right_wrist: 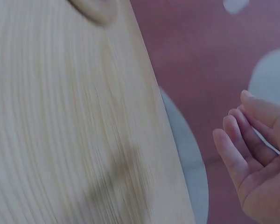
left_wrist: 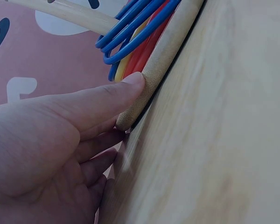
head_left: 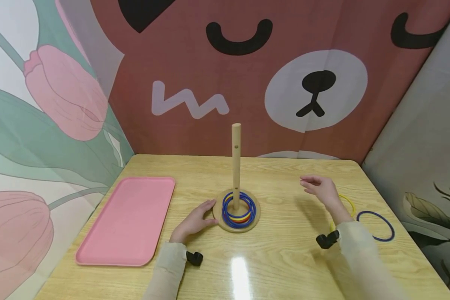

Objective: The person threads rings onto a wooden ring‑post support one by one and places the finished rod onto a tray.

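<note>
A wooden peg (head_left: 236, 162) stands upright on a round wooden base (head_left: 218, 212). Several blue rings (left_wrist: 137, 46), with yellow and red rings (left_wrist: 149, 44) among them, lie stacked loosely around the peg's foot. My left hand (head_left: 195, 220) touches the base's left edge, its thumb (left_wrist: 134, 80) against the rim and its fingers extended beside it. To the right of the base, my right hand (head_left: 320, 189) hovers over the table, fingers loosely bent and holding nothing. A yellow ring (head_left: 351, 203) lies partly hidden behind the right forearm, near a blue ring (head_left: 390, 227).
A pink tray (head_left: 129, 221) lies on the left of the wooden table (head_left: 285, 266). Behind the table's far edge hangs a patterned cloth (head_left: 195, 137), and more printed cloth flanks both sides.
</note>
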Demonstrator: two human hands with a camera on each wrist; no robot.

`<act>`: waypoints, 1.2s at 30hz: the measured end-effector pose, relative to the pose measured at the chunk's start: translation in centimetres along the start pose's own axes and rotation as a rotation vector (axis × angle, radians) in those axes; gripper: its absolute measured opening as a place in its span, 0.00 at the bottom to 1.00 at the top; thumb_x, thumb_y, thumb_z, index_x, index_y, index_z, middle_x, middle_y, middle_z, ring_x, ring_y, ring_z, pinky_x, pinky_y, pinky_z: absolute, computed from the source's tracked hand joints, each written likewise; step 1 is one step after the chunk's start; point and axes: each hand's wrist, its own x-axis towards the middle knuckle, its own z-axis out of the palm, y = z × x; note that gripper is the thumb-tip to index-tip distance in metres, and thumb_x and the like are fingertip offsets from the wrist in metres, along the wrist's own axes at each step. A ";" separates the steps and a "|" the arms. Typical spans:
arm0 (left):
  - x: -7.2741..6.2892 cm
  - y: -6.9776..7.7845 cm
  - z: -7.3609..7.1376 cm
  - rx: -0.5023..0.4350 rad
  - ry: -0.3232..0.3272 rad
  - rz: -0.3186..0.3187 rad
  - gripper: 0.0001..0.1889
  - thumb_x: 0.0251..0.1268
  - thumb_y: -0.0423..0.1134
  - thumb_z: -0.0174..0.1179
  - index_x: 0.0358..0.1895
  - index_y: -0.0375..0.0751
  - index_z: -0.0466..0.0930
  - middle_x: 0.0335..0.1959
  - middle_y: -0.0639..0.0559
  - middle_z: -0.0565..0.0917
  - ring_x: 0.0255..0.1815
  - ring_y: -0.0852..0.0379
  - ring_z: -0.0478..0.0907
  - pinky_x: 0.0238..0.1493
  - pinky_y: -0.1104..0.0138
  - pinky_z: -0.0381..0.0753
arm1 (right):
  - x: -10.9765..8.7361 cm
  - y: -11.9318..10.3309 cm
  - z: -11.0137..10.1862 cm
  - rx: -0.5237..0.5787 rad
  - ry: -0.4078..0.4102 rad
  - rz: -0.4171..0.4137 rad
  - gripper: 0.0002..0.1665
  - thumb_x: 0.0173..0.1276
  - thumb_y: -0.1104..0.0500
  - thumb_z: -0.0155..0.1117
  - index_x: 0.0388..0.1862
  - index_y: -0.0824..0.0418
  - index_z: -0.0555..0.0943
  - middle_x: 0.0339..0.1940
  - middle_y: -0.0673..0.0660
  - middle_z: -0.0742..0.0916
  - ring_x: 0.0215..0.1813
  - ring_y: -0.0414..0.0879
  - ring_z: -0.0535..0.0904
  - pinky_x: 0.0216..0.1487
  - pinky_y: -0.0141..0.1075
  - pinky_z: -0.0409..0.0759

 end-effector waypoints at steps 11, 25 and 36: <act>0.0 0.0 0.1 -0.002 0.009 -0.017 0.39 0.63 0.46 0.65 0.74 0.39 0.58 0.76 0.39 0.58 0.78 0.39 0.51 0.78 0.46 0.50 | -0.1 3.4 -5.5 -0.204 0.041 0.006 0.32 0.73 0.50 0.58 0.65 0.70 0.71 0.62 0.73 0.78 0.38 0.16 0.74 0.45 0.27 0.85; -0.1 0.2 0.1 -0.002 0.000 -0.018 0.39 0.63 0.46 0.65 0.74 0.38 0.58 0.76 0.39 0.59 0.78 0.39 0.52 0.78 0.46 0.51 | -0.5 8.2 -9.4 -0.475 0.126 0.081 0.28 0.72 0.49 0.59 0.58 0.72 0.77 0.55 0.74 0.81 0.45 0.52 0.83 0.36 0.30 0.80; 0.0 0.1 0.1 -0.004 0.009 -0.016 0.40 0.62 0.46 0.65 0.74 0.38 0.58 0.76 0.39 0.59 0.78 0.39 0.52 0.77 0.46 0.52 | -1.3 9.5 -10.2 -0.588 0.153 0.080 0.20 0.70 0.59 0.60 0.50 0.77 0.79 0.47 0.76 0.83 0.45 0.66 0.80 0.34 0.38 0.77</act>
